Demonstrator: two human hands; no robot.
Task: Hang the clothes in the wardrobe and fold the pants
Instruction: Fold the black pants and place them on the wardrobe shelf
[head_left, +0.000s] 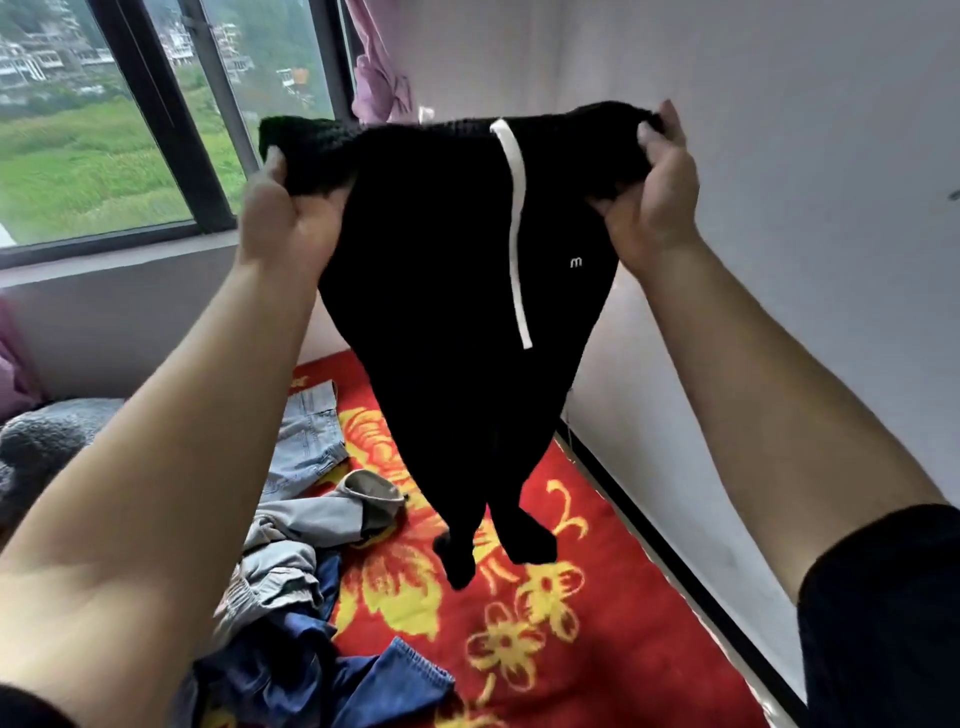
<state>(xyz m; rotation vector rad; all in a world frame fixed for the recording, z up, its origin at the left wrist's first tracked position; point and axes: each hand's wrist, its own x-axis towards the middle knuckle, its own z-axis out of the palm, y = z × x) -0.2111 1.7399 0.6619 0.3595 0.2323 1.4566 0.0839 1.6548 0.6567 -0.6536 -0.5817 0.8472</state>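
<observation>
The black pants (441, 312) hang in mid-air over the bed's red blanket (597, 545). The left hand (283, 218) and right hand (654, 202) each have fingers curled round a waistband end. The clothes pile (291, 545) at near left is partly hidden by the left forearm.

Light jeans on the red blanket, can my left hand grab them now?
Probably not yet. The left hand grips the black pants by the waistband, raised above the blanket with the right hand. The jeans lie uncovered below, so the way looks free once that grip lets go.
</observation>
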